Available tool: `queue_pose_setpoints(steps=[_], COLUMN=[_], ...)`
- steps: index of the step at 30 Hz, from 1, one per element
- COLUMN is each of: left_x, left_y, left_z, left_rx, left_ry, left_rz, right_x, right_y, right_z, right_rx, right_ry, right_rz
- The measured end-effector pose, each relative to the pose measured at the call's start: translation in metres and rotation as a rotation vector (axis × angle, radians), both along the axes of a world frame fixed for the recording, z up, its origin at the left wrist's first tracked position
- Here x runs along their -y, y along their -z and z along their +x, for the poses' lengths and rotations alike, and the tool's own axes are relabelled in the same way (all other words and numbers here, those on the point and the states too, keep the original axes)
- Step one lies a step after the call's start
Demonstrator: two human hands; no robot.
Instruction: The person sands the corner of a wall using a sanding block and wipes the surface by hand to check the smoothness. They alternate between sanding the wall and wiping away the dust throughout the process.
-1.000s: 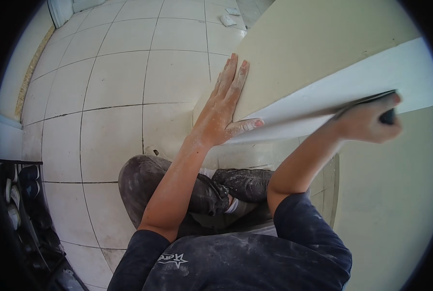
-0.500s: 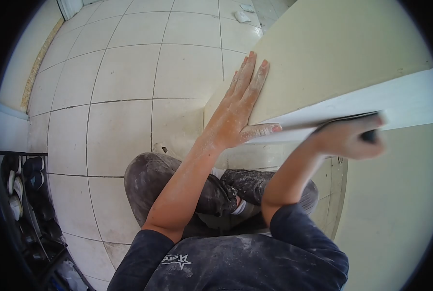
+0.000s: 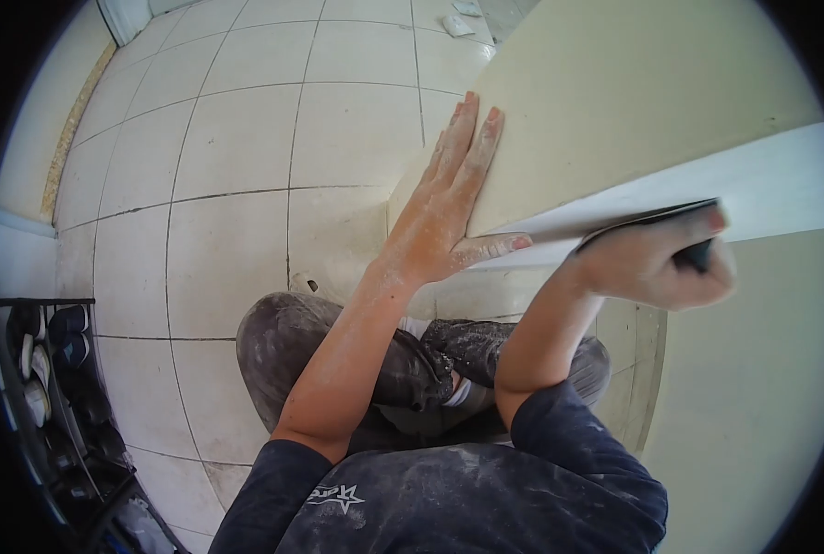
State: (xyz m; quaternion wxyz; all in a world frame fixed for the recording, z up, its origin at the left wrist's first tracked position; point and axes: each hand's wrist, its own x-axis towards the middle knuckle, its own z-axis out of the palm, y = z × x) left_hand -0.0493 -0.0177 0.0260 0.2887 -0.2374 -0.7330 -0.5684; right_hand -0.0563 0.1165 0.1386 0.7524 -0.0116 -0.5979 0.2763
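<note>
My left hand (image 3: 440,208) lies flat with dusty fingers stretched along the edge of the cream wall (image 3: 634,102). Its thumb reaches over the near end of the white strip (image 3: 745,171) that runs along the wall's corner. My right hand (image 3: 657,263) is closed round the handle of a black, flat-faced tool, which looks like a sanding block (image 3: 648,217). The block's face is against or very close to the white strip; its contact side is hidden. White dust covers both hands and forearms.
My crossed legs in dusty dark trousers (image 3: 301,355) rest on the white tiled floor (image 3: 227,240). A black rack with several shoes (image 3: 70,346) stands at the left. Small white scraps (image 3: 458,25) lie on the floor at the top. Another cream wall face (image 3: 754,369) is at my right.
My right hand and the block were blurred by motion and are now sharper, slightly lower and nearly in the same spot. The left hand stays on the wall; the view has shifted slightly.
</note>
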Motion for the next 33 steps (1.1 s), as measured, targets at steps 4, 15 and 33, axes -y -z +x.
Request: queue_pose_setpoints(steps=[4, 15, 33], left_x=[0.001, 0.0, 0.001], left_y=[-0.005, -0.004, -0.003], left_z=[0.001, 0.004, 0.003], left_rx=[0.004, 0.036, 0.034], left_ry=[-0.005, 0.018, 0.011], left_rz=[-0.002, 0.009, -0.001], right_x=[-0.013, -0.006, -0.005], right_y=[0.03, 0.006, 0.111], right_z=[0.005, 0.003, 0.024], right_rx=[-0.024, -0.044, 0.193], right_ry=[0.151, -0.025, -0.24], right_rz=[0.258, 0.119, 0.303])
